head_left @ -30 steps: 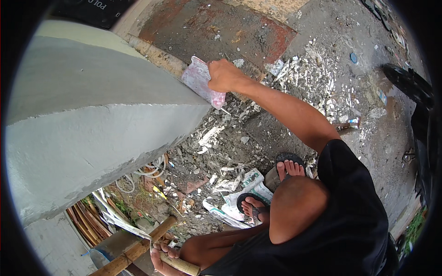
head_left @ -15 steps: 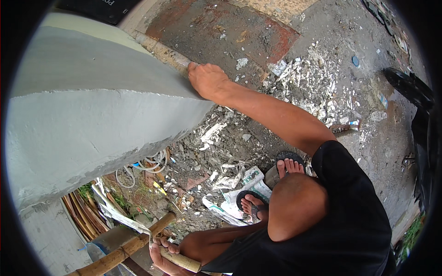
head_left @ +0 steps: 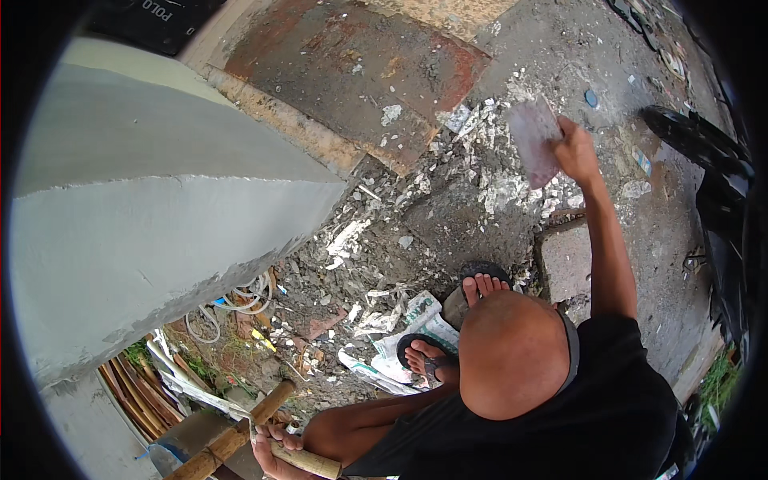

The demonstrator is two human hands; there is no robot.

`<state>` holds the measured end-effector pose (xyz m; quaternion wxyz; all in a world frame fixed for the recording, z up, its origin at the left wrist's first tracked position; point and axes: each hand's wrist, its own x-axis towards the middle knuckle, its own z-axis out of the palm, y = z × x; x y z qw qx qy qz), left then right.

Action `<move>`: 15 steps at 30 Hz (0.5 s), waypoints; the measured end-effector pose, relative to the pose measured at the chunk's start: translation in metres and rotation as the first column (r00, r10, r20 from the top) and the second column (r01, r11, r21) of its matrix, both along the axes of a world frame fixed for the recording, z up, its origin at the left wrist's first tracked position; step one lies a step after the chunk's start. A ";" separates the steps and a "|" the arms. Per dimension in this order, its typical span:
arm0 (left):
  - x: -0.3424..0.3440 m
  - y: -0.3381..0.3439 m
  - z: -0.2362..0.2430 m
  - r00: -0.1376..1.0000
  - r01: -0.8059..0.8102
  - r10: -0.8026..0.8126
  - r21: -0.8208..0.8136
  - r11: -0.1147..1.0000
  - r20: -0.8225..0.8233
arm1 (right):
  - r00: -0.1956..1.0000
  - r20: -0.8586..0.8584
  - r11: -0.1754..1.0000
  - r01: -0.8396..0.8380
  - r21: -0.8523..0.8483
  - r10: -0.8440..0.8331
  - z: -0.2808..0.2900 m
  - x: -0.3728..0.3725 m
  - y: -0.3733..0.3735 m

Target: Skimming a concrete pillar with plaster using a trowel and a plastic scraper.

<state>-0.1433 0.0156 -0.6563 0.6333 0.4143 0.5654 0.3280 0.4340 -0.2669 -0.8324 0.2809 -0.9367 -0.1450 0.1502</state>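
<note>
Your right hand (head_left: 574,149) is raised out over the rubble-strewn ground (head_left: 448,216), fingers wrapped tight around the handle of a flat plastering float (head_left: 534,142), its pale, mortar-smeared blade tilted and well apart from the grey plastered wall (head_left: 160,208) on your left. Your left hand (head_left: 270,450) sits low by the bottom edge, fingers closed around a wooden handle (head_left: 300,458), just beside a second wooden handle (head_left: 232,440). Your sandalled feet (head_left: 456,320) stand among broken plaster chips
</note>
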 end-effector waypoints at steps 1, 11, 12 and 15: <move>-0.002 0.003 0.001 0.999 0.035 -0.035 -0.021 0.999 -0.001 | 0.973 0.230 0.979 0.025 -0.200 0.022 -0.017 -0.017 -0.010; 0.008 -0.002 0.022 0.955 0.291 -0.287 0.053 0.955 -0.078 | 0.522 -0.764 0.091 0.800 0.592 0.379 -0.036 -0.063 -0.042; 0.011 -0.006 0.026 0.918 0.386 -0.370 0.113 0.915 -0.142 | 0.479 -0.770 0.041 0.838 0.544 0.422 -0.037 -0.072 -0.031; 0.027 -0.017 0.038 0.894 0.438 -0.418 0.120 0.891 -0.161 | 0.423 -0.631 -0.031 0.844 0.535 0.650 -0.010 -0.098 0.002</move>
